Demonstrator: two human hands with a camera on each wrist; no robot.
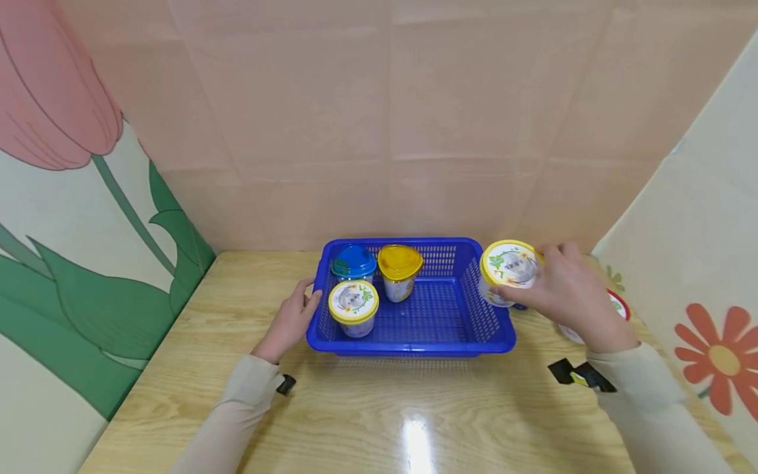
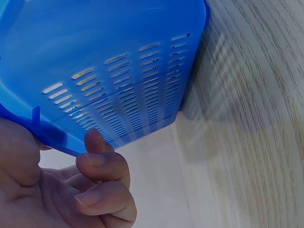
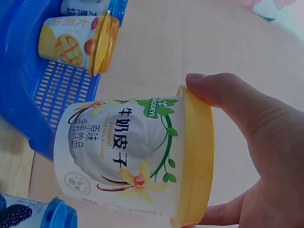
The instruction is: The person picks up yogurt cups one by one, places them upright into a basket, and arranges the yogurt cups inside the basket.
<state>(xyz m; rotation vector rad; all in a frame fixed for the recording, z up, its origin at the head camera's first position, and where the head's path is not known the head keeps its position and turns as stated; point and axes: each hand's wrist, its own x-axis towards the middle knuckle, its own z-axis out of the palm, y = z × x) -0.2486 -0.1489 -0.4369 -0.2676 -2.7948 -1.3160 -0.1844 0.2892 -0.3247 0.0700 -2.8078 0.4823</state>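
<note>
My right hand [image 1: 571, 296] pinches a white milk-drink cup [image 1: 510, 266] by its yellow lid, thumb on one side and fingers on the other. That cup is held up at the right rim of the blue plastic basket [image 1: 408, 347]. In the right wrist view the cup's printed side [image 3: 133, 152] shows a vanilla flower. At the basket's left rim, my left hand [image 1: 291, 319] grips the edge, fingers curled beneath it. Inside on the left sit a matching yellow-lidded cup [image 1: 354, 306], a blue-lidded cup [image 1: 353, 263] and a mango cup [image 1: 400, 266] with a domed yellow lid.
A red-rimmed cup [image 1: 620, 304] stands on the wooden table [image 1: 331, 421], partly hidden behind my right wrist. Another blue-lidded cup [image 3: 31, 213], printed with a dark berry, is outside the basket's right end. Pinkish sheeting [image 1: 385, 131] covers the wall behind the table.
</note>
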